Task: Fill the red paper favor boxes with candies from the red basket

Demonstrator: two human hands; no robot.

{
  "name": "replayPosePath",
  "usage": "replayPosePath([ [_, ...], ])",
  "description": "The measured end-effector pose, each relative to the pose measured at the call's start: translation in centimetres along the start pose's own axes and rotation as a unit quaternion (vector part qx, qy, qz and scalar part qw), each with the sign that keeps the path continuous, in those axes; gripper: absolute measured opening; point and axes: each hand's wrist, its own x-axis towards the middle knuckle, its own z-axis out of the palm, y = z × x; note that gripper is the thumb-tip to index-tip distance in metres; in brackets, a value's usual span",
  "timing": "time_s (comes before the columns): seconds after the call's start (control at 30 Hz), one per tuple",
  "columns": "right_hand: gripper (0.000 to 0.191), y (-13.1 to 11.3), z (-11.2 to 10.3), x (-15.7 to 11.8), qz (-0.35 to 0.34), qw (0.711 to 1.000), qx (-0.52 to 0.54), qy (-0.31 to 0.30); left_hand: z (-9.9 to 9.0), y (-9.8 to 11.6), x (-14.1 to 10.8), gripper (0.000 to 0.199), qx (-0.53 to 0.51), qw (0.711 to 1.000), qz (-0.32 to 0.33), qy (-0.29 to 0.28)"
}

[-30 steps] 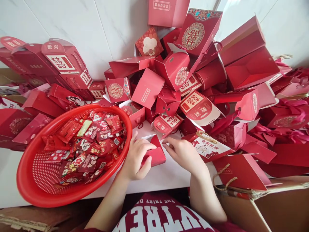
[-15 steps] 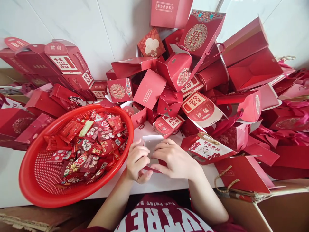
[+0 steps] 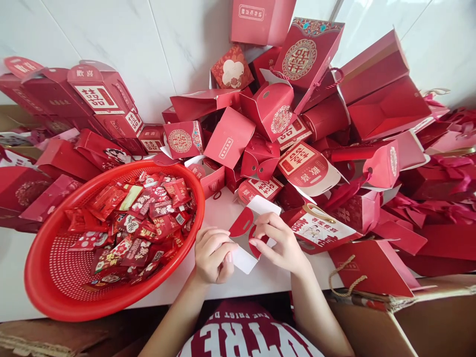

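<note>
Between my hands, above the white table, is a small red-and-white paper gift box point(image 3: 243, 259) with its flaps spread. White inner flaps point up and down, and a red flap with a slot shows at its top left. My left hand point(image 3: 214, 254) is closed at the box's left edge, fingers curled, the thumb near the lower white flap. My right hand point(image 3: 274, 240) pinches the right side, with its thumb and forefinger at a red flap there. My fingers hide part of the box's sides. Left of my hands stands a red plastic basket point(image 3: 40, 277) with many small wrapped sweets point(image 3: 139, 225).
A heap of red gift boxes point(image 3: 229, 136) spreads behind and to the right. Stacked boxes point(image 3: 94, 99) stand at the back left against the tiled wall point(image 3: 111, 29). A rope-handled box point(image 3: 372, 267) lies at the right, beside an open cardboard carton point(image 3: 427, 322) below the table edge.
The gift box has turned in my hands, and its flaps now spread outward, showing the red slotted flap and white panels. My right hand has gone from lying over the box to pinching its right side.
</note>
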Motion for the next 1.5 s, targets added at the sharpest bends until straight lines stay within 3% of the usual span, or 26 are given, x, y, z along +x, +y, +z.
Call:
replayPosePath([
  [0.1,0.013,0.0,-0.1,-0.6,0.001,1.0,-0.007,0.005,-0.2,0.3,-0.5,0.032,-0.052,0.997,0.008,-0.052],
  [0.23,0.01,-0.2,0.1,-0.2,-0.014,0.993,-0.085,-0.076,-0.9,1.5,-0.4,0.042,-0.024,0.991,0.001,-0.134],
  [0.37,0.019,-0.5,0.6,0.6,-0.009,0.983,-0.129,-0.132,-1.4,2.2,-0.1,0.025,0.098,0.971,-0.04,-0.214],
  [0.5,0.021,-0.4,1.3,0.5,-0.01,0.986,-0.13,-0.108,-1.7,1.1,-0.3,0.024,0.107,0.958,-0.048,-0.26],
  [0.63,0.012,0.0,2.3,-0.2,-0.032,0.994,-0.089,-0.053,-1.5,0.1,-0.7,0.015,0.076,0.964,-0.035,-0.251],
  [0.73,0.003,0.1,2.6,-0.8,-0.045,0.997,-0.064,-0.008,-0.8,0.2,-1.0,0.011,0.067,0.978,0.004,-0.199],
  [0.83,0.01,-0.1,2.3,-1.3,-0.039,0.998,-0.04,0.038,-0.4,0.5,-1.2,0.012,0.067,0.985,0.029,-0.155],
  [0.9,0.016,-0.3,2.0,-1.8,-0.009,0.996,-0.036,0.086,-0.4,0.4,-1.2,0.02,0.061,0.987,0.031,-0.145],
  [1.03,0.016,-0.2,1.7,-2.9,0.121,0.973,-0.059,0.185,-1.0,-0.4,-1.0,0.032,-0.01,0.984,-0.002,-0.178],
  [1.27,0.029,-0.8,2.2,-3.7,0.167,0.974,-0.127,0.085,-0.9,-1.1,-0.8,0.031,-0.044,0.978,-0.023,-0.203],
  [1.4,0.04,-2.5,2.5,-2.7,0.268,0.943,-0.192,0.04,-0.4,-1.3,-0.2,0.031,-0.04,0.968,-0.022,-0.245],
  [1.5,0.045,-3.2,2.6,-1.8,0.323,0.911,-0.254,-0.02,0.0,-1.4,0.0,0.031,0.004,0.978,0.003,-0.209],
])
